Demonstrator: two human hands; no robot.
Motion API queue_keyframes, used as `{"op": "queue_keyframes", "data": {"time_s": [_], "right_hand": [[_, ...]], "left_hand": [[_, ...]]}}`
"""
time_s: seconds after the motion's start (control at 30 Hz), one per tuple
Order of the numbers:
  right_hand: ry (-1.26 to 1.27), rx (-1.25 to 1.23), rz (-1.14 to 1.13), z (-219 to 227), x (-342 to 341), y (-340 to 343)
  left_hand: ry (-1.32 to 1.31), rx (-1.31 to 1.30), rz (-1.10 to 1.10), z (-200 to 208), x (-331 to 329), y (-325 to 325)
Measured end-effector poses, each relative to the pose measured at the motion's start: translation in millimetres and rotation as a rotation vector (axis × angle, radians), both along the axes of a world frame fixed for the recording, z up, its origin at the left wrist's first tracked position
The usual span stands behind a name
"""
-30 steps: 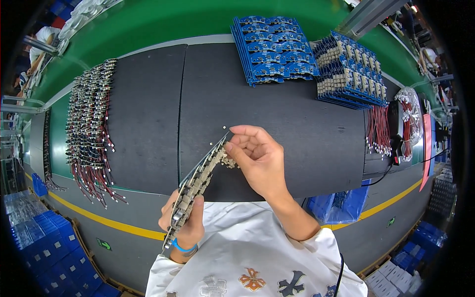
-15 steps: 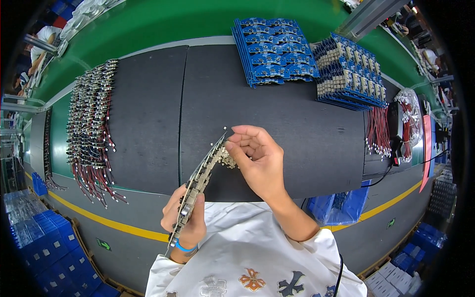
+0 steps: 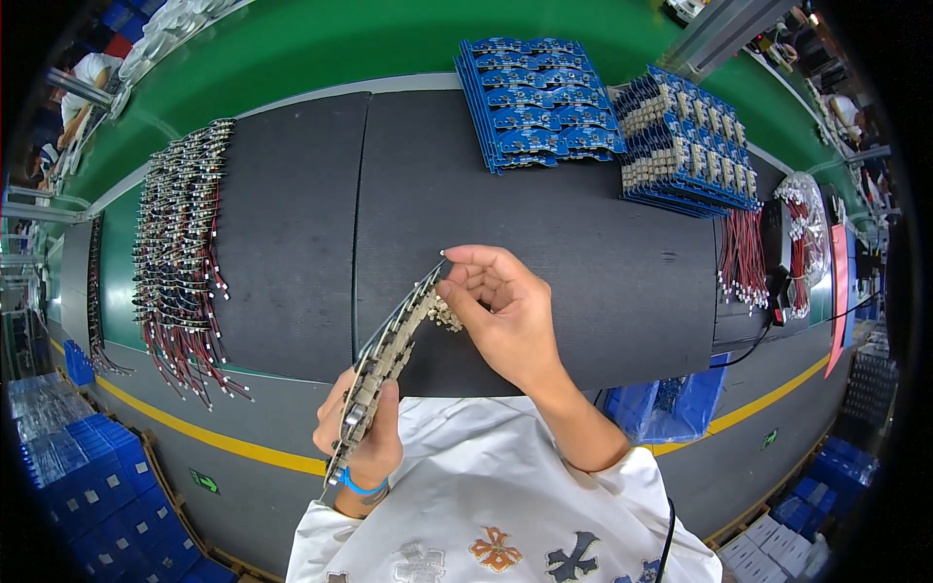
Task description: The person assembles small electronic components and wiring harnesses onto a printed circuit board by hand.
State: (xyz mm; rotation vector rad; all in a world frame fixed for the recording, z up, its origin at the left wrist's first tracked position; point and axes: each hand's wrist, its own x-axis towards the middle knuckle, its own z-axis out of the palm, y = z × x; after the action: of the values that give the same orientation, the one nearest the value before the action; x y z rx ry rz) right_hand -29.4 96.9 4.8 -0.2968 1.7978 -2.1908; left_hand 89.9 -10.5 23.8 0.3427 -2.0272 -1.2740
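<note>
A dark-topped bench (image 3: 544, 233) spans the middle of the view. Along its left end lie dense rows of wired boards (image 3: 180, 223), their red and black leads trailing toward the person. At the far side leans a stack of blue boards (image 3: 544, 102), and just right of it a second stack, the connector-bearing boards (image 3: 690, 146). The circuit panel (image 3: 384, 360), lined with cream connectors, is held on a slant above the bench's near edge, its upper end pointing away. Red leads (image 3: 744, 257) hang in a bundle at the right. The left hand (image 3: 362, 423) has its fingers closed around the panel's lower part. The right hand (image 3: 503, 316) is at the upper end, thumb and index finger parted; whether they grip it, I cannot tell. Loose cream connectors (image 3: 445, 315) lie heaped beneath. One tiny pale piece (image 3: 442, 254) shows at the index fingertip.
</note>
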Motion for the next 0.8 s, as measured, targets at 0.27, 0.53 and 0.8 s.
{"op": "queue_keyframes", "data": {"time_s": [0.27, 0.53, 0.8], "right_hand": [[0.091, 0.094, -0.11, 0.6, 3.4, -0.1], [-0.073, -0.152, -0.028, 6.0, 9.9, -5.7], [-0.125, -0.154, 0.067, 6.8, 5.3, 0.4]], "left_hand": [[-0.049, -0.063, -0.111, -4.2, -1.8, -4.7], [-0.043, -0.097, -0.13, -11.0, 3.1, -3.5], [-0.005, 0.113, 0.002, -0.1, -5.4, 4.9]]}}
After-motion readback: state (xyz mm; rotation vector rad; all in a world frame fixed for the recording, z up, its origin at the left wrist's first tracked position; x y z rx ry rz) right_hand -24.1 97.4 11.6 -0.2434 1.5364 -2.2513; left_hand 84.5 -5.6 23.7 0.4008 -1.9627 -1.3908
